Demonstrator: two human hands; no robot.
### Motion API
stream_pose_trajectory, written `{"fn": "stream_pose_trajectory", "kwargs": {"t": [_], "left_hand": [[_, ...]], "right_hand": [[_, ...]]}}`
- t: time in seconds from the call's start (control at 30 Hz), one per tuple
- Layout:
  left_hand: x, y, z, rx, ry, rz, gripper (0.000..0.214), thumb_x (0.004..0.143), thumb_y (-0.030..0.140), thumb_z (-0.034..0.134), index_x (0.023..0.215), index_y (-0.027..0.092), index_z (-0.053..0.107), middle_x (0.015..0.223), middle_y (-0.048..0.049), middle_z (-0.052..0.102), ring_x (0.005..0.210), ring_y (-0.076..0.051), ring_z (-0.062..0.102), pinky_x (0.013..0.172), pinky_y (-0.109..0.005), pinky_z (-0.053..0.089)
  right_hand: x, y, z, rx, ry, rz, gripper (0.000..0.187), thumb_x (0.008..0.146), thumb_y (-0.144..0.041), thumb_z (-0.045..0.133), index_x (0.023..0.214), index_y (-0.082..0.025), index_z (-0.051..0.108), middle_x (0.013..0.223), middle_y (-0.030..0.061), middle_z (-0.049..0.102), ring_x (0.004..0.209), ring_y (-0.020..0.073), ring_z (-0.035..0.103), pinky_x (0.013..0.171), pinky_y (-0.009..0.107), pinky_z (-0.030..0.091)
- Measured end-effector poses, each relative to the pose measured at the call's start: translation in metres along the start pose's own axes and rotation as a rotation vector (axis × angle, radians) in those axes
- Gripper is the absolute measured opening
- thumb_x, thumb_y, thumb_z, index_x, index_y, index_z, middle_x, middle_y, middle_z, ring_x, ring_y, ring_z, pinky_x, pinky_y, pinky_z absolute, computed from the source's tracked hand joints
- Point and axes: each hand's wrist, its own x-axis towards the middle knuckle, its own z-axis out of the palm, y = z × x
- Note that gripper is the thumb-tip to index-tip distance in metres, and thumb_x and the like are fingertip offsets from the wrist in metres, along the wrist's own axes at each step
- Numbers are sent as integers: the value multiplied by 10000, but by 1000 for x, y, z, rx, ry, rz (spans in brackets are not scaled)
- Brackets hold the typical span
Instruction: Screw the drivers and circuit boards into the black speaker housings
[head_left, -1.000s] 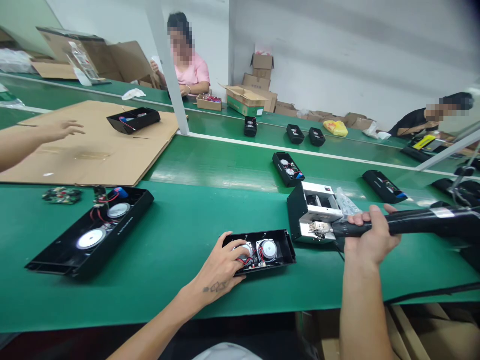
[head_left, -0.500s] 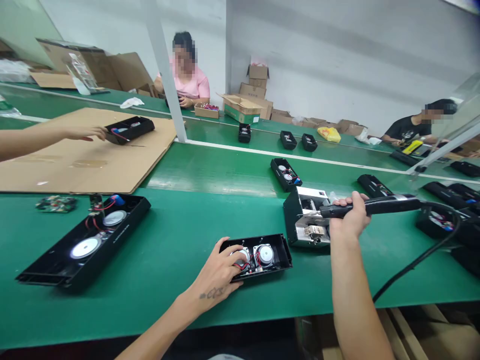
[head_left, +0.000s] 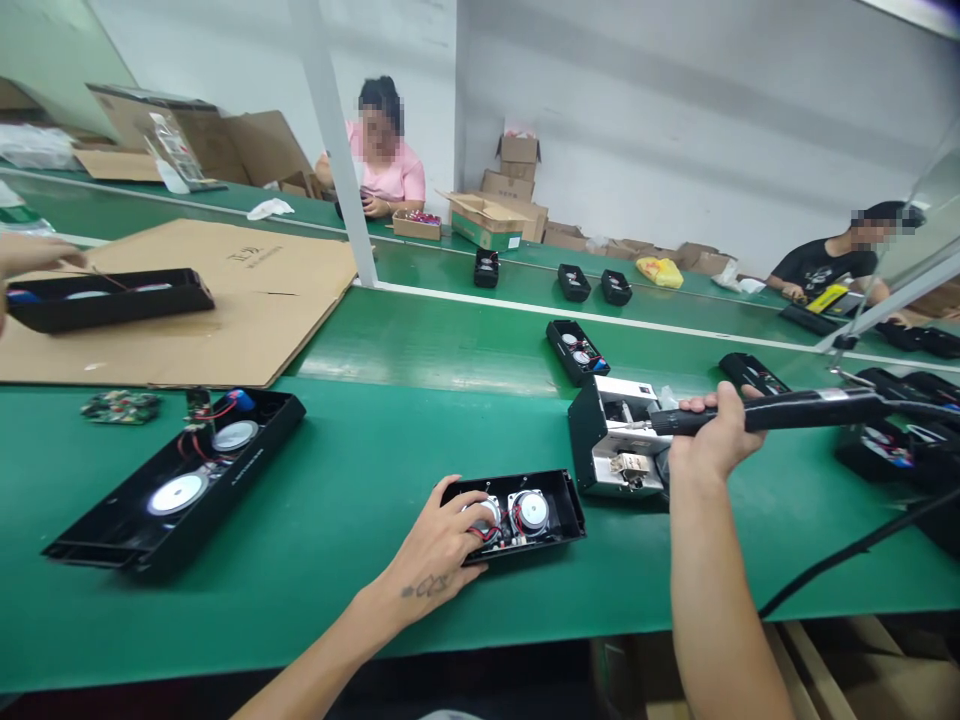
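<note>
Both closed, left hand [head_left: 439,550] gripping speaker shell [head_left: 556,503], right hand [head_left: 709,442] gripping screwdriver [head_left: 802,410], tip unclear

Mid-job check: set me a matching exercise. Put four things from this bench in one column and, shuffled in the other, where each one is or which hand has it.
Things
1. small speaker case
2. electric screwdriver
3. long speaker case
4. circuit board

Places
a. held in the right hand
b. green, flat, by the near edge of the cardboard sheet
c. under the left hand
d. black, untouched on the belt, left of both hands

Pairs: 1-c, 2-a, 3-d, 4-b
</note>
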Motion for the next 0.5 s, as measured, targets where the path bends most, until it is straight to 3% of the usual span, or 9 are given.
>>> {"fn": "stream_pose_trajectory", "kwargs": {"t": [0.27,0.4,0.5], "left_hand": [[3,1,-4,23,12,13,219,799,390,953,836,239,798,1154,13,793,1284,-277,683,1350,-546,191],[4,1,-4,-8,28,5,210,787,355,959,849,240,794,1149,20,795,1279,-269,690,1352,-534,184],[3,0,-2,-26,49,12,211,800,364,953,850,238,791,1147,15,797,1277,-270,694,1357,-532,161]], "right_hand": [[-19,-21,2,-33,-121,-76,443,792,-238,805,1158,-277,559,659,-121,492,519,88,488,549,222,484],[-26,-28,11,-65,-168,-277,435,856,-330,808,1206,-290,552,669,-117,517,530,104,474,557,241,498],[-23,-26,15,-86,-199,-410,479,860,-418,823,1233,-298,547,721,-100,558,623,128,557,641,270,551]]}}
